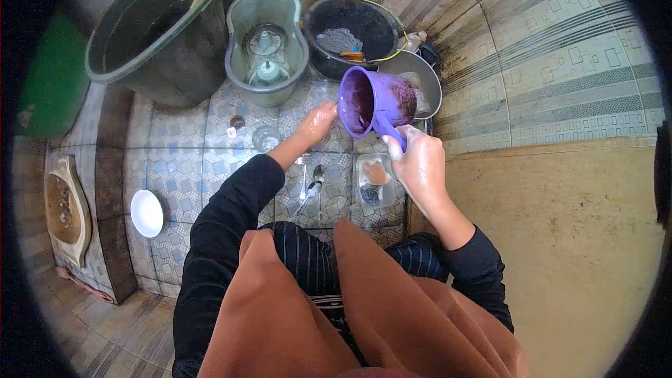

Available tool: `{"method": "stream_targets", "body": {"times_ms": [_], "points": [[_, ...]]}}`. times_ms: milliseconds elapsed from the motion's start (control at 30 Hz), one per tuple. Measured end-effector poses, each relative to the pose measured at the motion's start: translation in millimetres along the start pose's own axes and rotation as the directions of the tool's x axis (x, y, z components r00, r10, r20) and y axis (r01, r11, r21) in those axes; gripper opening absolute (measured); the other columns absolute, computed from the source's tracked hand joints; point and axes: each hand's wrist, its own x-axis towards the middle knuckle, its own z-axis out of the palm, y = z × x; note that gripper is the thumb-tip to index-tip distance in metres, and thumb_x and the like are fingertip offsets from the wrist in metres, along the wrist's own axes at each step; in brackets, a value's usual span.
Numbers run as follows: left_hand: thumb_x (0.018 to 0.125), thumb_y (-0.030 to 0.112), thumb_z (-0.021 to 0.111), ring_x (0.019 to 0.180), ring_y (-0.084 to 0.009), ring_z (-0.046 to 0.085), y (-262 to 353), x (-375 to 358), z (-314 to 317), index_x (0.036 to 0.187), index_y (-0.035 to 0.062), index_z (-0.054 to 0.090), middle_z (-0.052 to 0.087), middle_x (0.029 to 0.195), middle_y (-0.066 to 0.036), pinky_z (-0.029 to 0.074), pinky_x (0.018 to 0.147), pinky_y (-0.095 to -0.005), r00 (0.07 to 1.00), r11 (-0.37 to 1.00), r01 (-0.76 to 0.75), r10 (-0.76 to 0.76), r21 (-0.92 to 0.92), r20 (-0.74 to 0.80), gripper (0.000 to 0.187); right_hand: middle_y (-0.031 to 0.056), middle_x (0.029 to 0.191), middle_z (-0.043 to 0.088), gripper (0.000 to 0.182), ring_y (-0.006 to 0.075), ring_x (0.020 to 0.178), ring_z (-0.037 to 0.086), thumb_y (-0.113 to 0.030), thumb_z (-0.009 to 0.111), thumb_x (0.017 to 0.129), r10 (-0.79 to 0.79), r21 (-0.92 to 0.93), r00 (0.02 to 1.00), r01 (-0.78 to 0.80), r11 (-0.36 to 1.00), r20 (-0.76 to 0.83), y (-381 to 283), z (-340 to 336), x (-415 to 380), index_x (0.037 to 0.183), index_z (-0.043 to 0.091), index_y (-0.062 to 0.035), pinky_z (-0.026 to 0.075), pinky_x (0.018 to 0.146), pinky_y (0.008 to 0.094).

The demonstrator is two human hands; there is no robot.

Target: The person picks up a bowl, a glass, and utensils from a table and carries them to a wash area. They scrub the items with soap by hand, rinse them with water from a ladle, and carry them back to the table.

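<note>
A purple dipper (388,101) with dark stains is tilted on its side, its mouth toward the left. My right hand (420,161) is closed round its handle and looks wet and soapy. My left hand (319,122) is beside the dipper's rim, wet; its fingertips are partly hidden, and whether they touch the rim is unclear. Below, on the tiled floor, lie spoons and a fork (311,185). A clear tray (376,180) with a sponge and a dark scrubber sits under my right wrist. A clear glass (266,138) stands left of my left hand.
A large dark bin (157,49), a green mop bucket (266,49) and a black bucket (352,31) line the back. Behind the dipper is a metal pot (427,84). A white bowl (147,213) lies at left, near a squat toilet (65,210). A ledge (546,238) runs along the right.
</note>
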Motion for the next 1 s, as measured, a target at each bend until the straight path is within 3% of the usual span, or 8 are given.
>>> {"method": "stream_targets", "body": {"times_ms": [67, 300, 500, 600, 667, 767, 867, 1000], "points": [[0.067, 0.002, 0.05, 0.081, -0.0326, 0.051, -8, 0, 5, 0.089, 0.0035, 0.048, 0.051, 0.086, -0.016, 0.041, 0.068, -0.0374, 0.933, 0.961, 0.232, -0.176, -0.15, 0.315, 0.022, 0.0219, 0.061, 0.055, 0.022, 0.0357, 0.059, 0.056, -0.021, 0.059, 0.07, -0.006, -0.014, 1.0, 0.006, 1.0, 0.006, -2, 0, -1, 0.078, 0.059, -0.0001, 0.044, 0.056, 0.0403], [0.064, 0.007, 0.055, 0.083, -0.0314, 0.052, 5, 6, 3, 0.084, 0.0025, 0.051, 0.052, 0.089, -0.016, 0.041, 0.072, -0.0374, 0.853, 0.803, 0.521, -0.505, -0.291, 0.135, 0.02, 0.0218, 0.061, 0.055, 0.021, 0.0356, 0.059, 0.056, -0.021, 0.059, 0.07, -0.019, -0.042, 0.999, 0.018, 0.999, -0.029, -7, 1, -4, 0.078, 0.059, -0.001, 0.044, 0.055, 0.0406], [0.063, 0.009, 0.06, 0.083, -0.0295, 0.051, 6, -5, -37, 0.079, 0.005, 0.053, 0.054, 0.082, -0.01, 0.039, 0.078, -0.0398, 0.973, 0.971, -0.214, 0.203, 0.104, 0.107, 0.018, 0.0192, 0.064, 0.056, 0.019, 0.0322, 0.06, 0.056, -0.018, 0.058, 0.07, -0.029, 0.069, 0.995, 0.036, 0.997, -0.098, -7, -13, 0, 0.076, 0.059, 0.0005, 0.045, 0.056, 0.0351], [0.068, 0.011, 0.058, 0.086, -0.0271, 0.053, -1, -27, -46, 0.084, 0.0071, 0.052, 0.055, 0.081, -0.009, 0.043, 0.074, -0.0368, 0.954, 0.967, 0.19, -0.14, -0.171, 0.267, 0.018, 0.0172, 0.064, 0.057, 0.019, 0.0278, 0.058, 0.058, -0.017, 0.059, 0.07, 0.064, 0.192, 0.998, -0.064, 0.979, 0.003, -5, -17, 3, 0.076, 0.06, 0.0001, 0.044, 0.055, 0.0324], [0.073, 0.011, 0.056, 0.077, -0.0275, 0.055, 1, -48, -65, 0.087, 0.0064, 0.049, 0.055, 0.083, -0.012, 0.044, 0.069, -0.0322, 0.681, 0.544, 0.702, -0.701, -0.46, 0.211, 0.016, 0.0091, 0.063, 0.06, 0.017, 0.0155, 0.051, 0.054, -0.016, 0.058, 0.072, 0.083, 0.344, 0.993, -0.108, 0.933, 0.087, -1, -13, 6, 0.076, 0.061, -0.0004, 0.042, 0.05, 0.0279], [0.076, 0.015, 0.055, 0.07, -0.0279, 0.057, -14, -102, -117, 0.093, 0.0056, 0.047, 0.056, 0.084, -0.018, 0.044, 0.062, -0.0304, 0.493, 0.26, 0.499, -0.87, -0.827, 0.023, 0.02, 0.0021, 0.065, 0.06, 0.017, 0.0046, 0.046, 0.044, -0.016, 0.056, 0.075, 0.122, 0.515, 0.947, -0.267, 0.814, 0.298, -26, -17, 11, 0.079, 0.06, 0.0006, 0.034, 0.042, 0.0199], [0.073, 0.011, 0.056, 0.07, -0.0234, 0.058, -30, -186, -200, 0.089, 0.006, 0.053, 0.059, 0.08, -0.015, 0.044, 0.063, -0.0302, 0.359, 0.592, 0.733, -0.755, -0.334, -0.549, 0.017, 0.0066, 0.068, 0.06, 0.021, 0.0025, 0.038, 0.037, -0.013, 0.053, 0.077, 0.035, 0.639, 0.924, -0.291, 0.712, 0.381, -44, -3, 15, 0.088, 0.055, 0.0048, 0.026, 0.033, 0.0161], [0.069, 0.01, 0.057, 0.071, -0.0215, 0.058, -48, -313, -269, 0.08, 0.0097, 0.06, 0.06, 0.075, -0.009, 0.041, 0.075, -0.0356, 0.211, 0.18, 0.974, -0.523, 0.135, -0.826, 0.011, 0.0103, 0.069, 0.059, 0.02, 0.0022, 0.034, 0.033, -0.01, 0.05, 0.079, -0.068, 0.758, 0.886, -0.351, 0.55, 0.459, -72, 19, 21, 0.091, 0.052, 0.0066, 0.022, 0.031, 0.0148]]}}
